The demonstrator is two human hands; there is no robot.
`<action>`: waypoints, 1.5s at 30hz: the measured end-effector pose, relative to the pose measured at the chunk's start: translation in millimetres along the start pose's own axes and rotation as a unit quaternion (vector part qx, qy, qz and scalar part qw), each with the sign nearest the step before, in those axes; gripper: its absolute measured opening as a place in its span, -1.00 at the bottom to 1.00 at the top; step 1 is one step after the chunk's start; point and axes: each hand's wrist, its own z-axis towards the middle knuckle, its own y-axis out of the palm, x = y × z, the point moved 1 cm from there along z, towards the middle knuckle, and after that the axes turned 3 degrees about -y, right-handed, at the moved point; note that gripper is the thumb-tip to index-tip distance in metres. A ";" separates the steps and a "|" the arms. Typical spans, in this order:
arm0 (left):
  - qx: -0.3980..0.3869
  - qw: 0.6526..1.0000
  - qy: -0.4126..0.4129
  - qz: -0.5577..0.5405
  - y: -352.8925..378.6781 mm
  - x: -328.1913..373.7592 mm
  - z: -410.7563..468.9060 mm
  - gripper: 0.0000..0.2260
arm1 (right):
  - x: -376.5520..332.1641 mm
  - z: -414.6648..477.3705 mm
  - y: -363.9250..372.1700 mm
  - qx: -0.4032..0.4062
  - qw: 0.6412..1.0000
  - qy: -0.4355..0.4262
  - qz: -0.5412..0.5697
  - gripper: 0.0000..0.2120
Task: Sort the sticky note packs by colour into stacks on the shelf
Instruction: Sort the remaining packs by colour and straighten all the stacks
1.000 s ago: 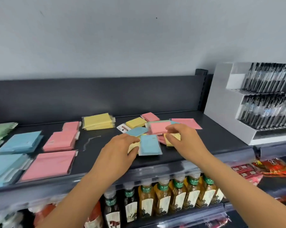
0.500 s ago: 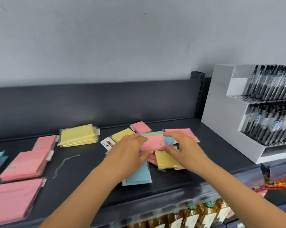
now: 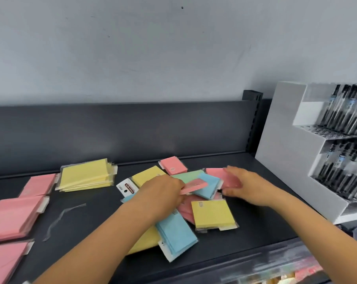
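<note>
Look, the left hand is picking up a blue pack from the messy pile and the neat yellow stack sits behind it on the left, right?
Not quite. In the head view the left hand pinches a pink pack, not a blue one. The rest holds: it comes from the messy pile, and the neat yellow stack sits behind on the left.

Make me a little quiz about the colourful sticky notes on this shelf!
1. True or false: the left hand holds a pink pack.
2. Which colour is the neat stack by the back wall? A) blue B) yellow C) green
3. Fill in: the white display rack on the right holds ____.

Key:
1. True; its fingers pinch it above the mixed pile.
2. B
3. Pens

The right hand is blurred; whether it grips anything is unclear.
</note>
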 end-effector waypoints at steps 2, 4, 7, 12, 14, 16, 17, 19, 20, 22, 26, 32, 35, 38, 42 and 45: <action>-0.002 1.000 -0.004 0.003 1.6 -0.9 2.3 -0.79 | 7.1 1.4 3.1 -0.020 0.999 0.011 -0.023 -0.32; -0.006 1.000 -0.013 0.002 2.1 -2.1 4.0 -0.76 | 9.7 4.1 2.4 0.028 0.997 -0.012 -0.073 -0.41; -0.007 0.999 -0.040 -0.014 4.1 -0.5 2.5 -0.76 | 9.4 5.5 -0.6 0.054 0.986 -0.051 -0.151 -0.51; 0.019 0.995 -0.092 -0.026 1.6 10.7 -8.3 -0.74 | 11.6 0.9 -12.3 0.053 0.966 -0.083 -0.237 -0.50; 0.052 0.991 -0.121 -0.039 -0.8 18.5 -13.2 -0.73 | 12.1 -3.6 -12.3 0.047 0.973 -0.081 -0.213 -0.54; 0.093 0.983 -0.143 -0.061 -3.5 27.2 -18.7 -0.74 | 10.5 -6.6 -10.3 0.045 0.968 -0.086 -0.232 -0.60; 0.118 0.979 -0.148 -0.074 -4.8 31.8 -21.9 -0.75 | 9.9 -7.8 -9.9 0.046 0.964 -0.093 -0.244 -0.64; 0.171 0.967 -0.152 -0.112 -7.0 39.1 -29.0 -0.78 | 11.7 -8.7 -11.5 0.053 0.963 -0.102 -0.245 -0.72; 0.193 0.959 -0.155 -0.137 -7.8 41.9 -32.4 -0.79 | 14.3 -8.9 -13.8 0.061 0.967 -0.100 -0.224 -0.75; 0.229 0.938 -0.169 -0.195 -9.2 48.3 -39.0 -0.75 | 23.2 -10.0 -20.5 0.096 0.981 -0.084 -0.143 -0.84; 0.257 0.900 -0.202 -0.290 -6.1 59.6 -48.9 -0.65 | 37.0 -14.9 -33.0 0.205 0.972 -0.046 0.100 -0.87; 0.264 0.886 -0.210 -0.320 3.8 75.3 -53.5 -0.64 | 25.8 -35.8 -26.3 0.246 0.926 -0.109 0.266 -0.83; 0.288 0.878 -0.230 -0.307 4.6 76.7 -61.8 -0.58 | 16.5 -41.7 -22.6 0.248 0.921 -0.148 0.263 -0.84; 0.301 0.876 -0.245 -0.286 5.0 71.8 -77.9 -0.72 | 2.0 -45.6 -19.1 0.247 0.912 -0.181 0.274 -0.85; 0.312 0.864 -0.284 -0.276 5.9 60.9 -103.7 -0.77 | -24.9 -45.5 -12.7 0.216 0.902 -0.224 0.299 -0.84; 0.333 0.859 -0.301 -0.247 4.8 52.8 -125.1 -0.75 | -45.9 -42.3 -2.3 0.180 0.899 -0.249 0.312 -0.82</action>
